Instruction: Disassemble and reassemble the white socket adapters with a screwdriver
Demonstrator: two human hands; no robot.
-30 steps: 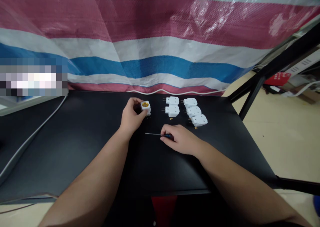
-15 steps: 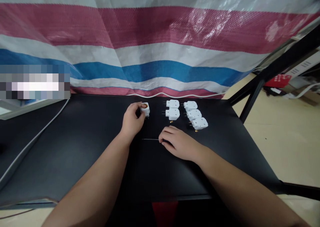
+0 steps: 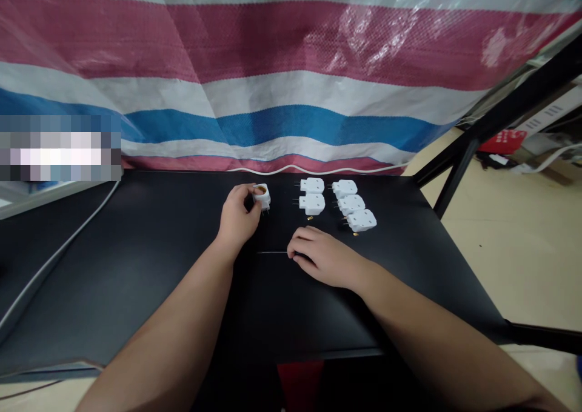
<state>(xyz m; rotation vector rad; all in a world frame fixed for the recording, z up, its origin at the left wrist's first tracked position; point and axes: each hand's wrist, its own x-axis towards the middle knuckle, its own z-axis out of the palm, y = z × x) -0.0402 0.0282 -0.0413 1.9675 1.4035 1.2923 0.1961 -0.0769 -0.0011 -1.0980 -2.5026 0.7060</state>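
Observation:
My left hand (image 3: 239, 215) is closed on a white plug adapter (image 3: 262, 197), fingers and thumb at its left side. A round opening with a brass-coloured inside faces up on it, and thin pins point towards me. My right hand (image 3: 318, 255) rests low over the black table, fingers curled round a thin metal rod (image 3: 271, 252). This looks like a screwdriver shaft pointing left; its other end is hidden in my palm. Beyond that hand lie two white plug adapters (image 3: 311, 203), and several more (image 3: 361, 220) stand in a column to the right, pins facing left.
Small brass pieces (image 3: 310, 218) lie near the adapters. A white cable (image 3: 291, 168) runs along the back edge of the black table (image 3: 136, 266), below a striped plastic sheet (image 3: 282, 42). A black metal frame (image 3: 459, 176) stands at the right.
The whole view has shifted slightly. Both hands keep their grip and stay in about the same place on the table.

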